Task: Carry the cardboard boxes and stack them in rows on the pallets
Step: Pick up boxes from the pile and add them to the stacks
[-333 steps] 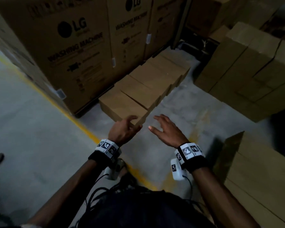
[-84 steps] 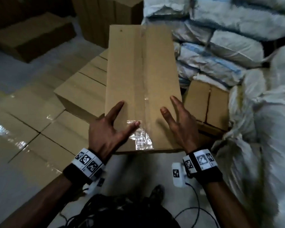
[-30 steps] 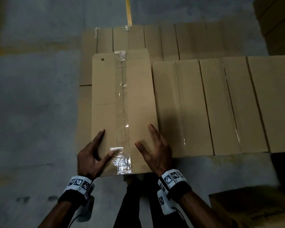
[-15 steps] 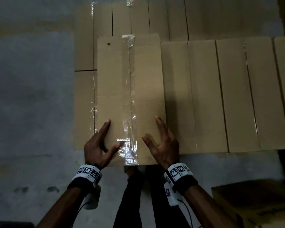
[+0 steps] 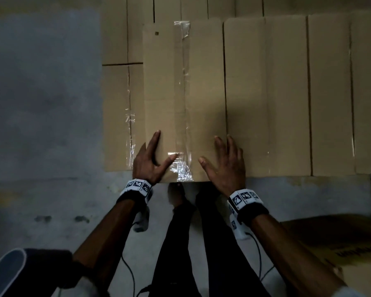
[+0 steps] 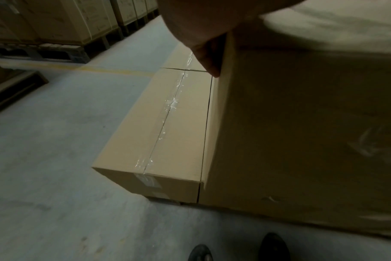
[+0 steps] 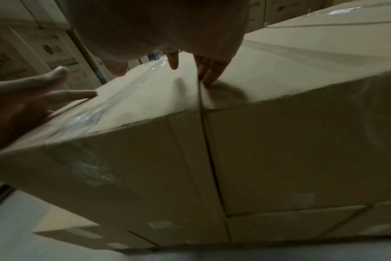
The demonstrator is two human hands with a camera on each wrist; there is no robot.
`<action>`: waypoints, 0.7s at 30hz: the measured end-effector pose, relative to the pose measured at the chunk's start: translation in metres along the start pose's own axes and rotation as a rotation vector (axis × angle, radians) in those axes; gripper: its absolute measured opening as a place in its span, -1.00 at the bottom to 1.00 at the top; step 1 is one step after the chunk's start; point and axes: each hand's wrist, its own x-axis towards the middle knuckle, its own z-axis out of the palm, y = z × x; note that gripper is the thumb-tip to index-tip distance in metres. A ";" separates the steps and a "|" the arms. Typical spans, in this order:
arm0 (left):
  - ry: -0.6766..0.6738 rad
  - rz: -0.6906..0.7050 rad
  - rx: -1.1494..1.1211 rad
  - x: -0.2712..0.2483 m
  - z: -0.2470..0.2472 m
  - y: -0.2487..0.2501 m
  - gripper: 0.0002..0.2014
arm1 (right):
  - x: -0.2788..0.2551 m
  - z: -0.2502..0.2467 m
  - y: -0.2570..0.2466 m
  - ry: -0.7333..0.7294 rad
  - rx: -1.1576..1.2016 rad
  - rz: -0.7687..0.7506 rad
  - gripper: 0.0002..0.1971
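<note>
Cardboard box (image 5: 184, 99) with taped seam now lies on the upper layer, touching its neighbour box (image 5: 266, 93) at 3 o'clock, while left hand (image 5: 150, 161) and right hand (image 5: 225, 166) press flat and released on it; more boxes probably remain.

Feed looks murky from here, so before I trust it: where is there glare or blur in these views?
Head view: dim but sharp, glare on the tape of the box under both hands. Left wrist view: near box face dark and smeared. Right wrist view: soft all over, left hand blurred, sheen along the tape.
</note>
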 end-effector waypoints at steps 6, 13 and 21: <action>-0.210 -0.037 0.003 0.001 -0.001 -0.010 0.22 | -0.001 -0.008 0.022 -0.049 -0.060 -0.071 -0.20; -0.419 0.009 0.034 -0.009 -0.020 -0.026 0.58 | -0.026 -0.035 0.058 -0.150 -0.202 -0.137 0.11; -0.341 -0.052 0.125 -0.029 -0.004 -0.021 0.49 | -0.026 -0.034 0.065 -0.261 -0.386 -0.258 0.00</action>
